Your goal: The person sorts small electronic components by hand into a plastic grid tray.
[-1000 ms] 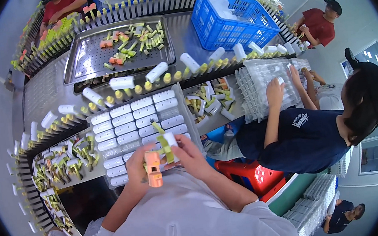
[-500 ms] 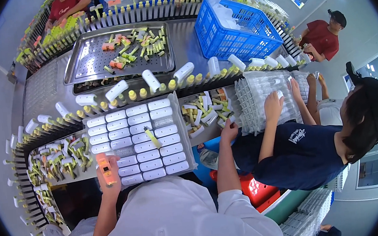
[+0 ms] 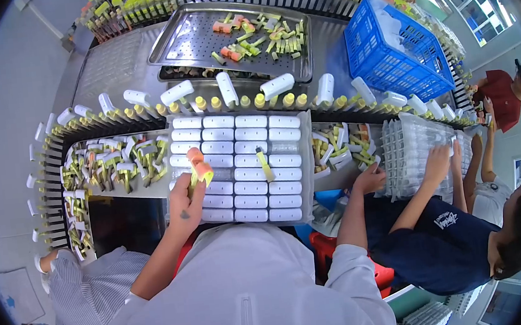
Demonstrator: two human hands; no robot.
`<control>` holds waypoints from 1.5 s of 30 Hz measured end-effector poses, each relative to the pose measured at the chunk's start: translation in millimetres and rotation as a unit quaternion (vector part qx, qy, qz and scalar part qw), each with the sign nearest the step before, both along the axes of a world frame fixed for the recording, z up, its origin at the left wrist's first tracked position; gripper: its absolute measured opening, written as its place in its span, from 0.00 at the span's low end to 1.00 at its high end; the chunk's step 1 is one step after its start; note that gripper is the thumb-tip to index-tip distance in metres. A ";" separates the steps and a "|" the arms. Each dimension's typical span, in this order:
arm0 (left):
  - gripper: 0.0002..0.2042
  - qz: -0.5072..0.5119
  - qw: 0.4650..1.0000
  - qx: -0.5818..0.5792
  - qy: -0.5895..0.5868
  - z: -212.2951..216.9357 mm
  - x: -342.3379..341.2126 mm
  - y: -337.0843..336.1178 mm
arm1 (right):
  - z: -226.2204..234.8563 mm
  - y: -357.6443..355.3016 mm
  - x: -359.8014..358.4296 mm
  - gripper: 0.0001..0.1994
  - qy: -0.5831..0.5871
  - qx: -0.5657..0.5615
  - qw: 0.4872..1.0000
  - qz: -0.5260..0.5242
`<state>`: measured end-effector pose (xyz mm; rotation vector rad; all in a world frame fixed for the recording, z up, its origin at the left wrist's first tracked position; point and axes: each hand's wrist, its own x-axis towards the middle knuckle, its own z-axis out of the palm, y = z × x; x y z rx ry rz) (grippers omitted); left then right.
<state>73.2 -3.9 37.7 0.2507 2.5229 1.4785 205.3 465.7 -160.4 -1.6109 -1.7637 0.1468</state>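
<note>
My left hand (image 3: 187, 199) is closed round a yellow-green stick-like part with an orange cap (image 3: 198, 162), held tilted over the left side of a clear plastic tray (image 3: 308, 189). Rows of white oblong shells (image 3: 236, 188) fill most of the tray's pockets. Across them lies a loose yellow-green stick (image 3: 265, 165) with a dark tip. To the right, my right hand (image 3: 370, 178) has its fingers drawn together at the edge of a pile of yellow-green sticks with white caps (image 3: 339, 145). Whatever its fingertips grip is hidden.
Curving behind the tray is a conveyor of yellow-tipped posts (image 3: 201, 104), some carrying white shells. Beyond stand a perforated metal tray (image 3: 189, 38) and a blue crate (image 3: 369, 52). More capped sticks (image 3: 116, 161) lie left. A co-worker (image 3: 437, 233) handles stacked clear trays (image 3: 413, 154) close on my right.
The view has swung, shifting the scene right and slightly up. My left hand has turned the orange-capped part, so its dark square no longer shows. My right hand stays by the pile.
</note>
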 end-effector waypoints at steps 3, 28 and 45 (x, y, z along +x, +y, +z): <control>0.07 0.008 1.000 0.006 0.021 2.2 -4.4 7.0 | 0.3 8.4 15.0 0.21 0.050 -0.043 0.994 0.088; 0.07 -0.066 0.997 0.020 0.033 -14.2 -8.8 19.7 | 50.2 -51.6 16.1 0.23 0.096 0.087 0.980 0.151; 0.08 -0.078 0.990 0.059 0.102 -8.0 -1.7 14.8 | 185.1 -181.8 -100.1 0.11 -0.195 -0.009 0.653 0.731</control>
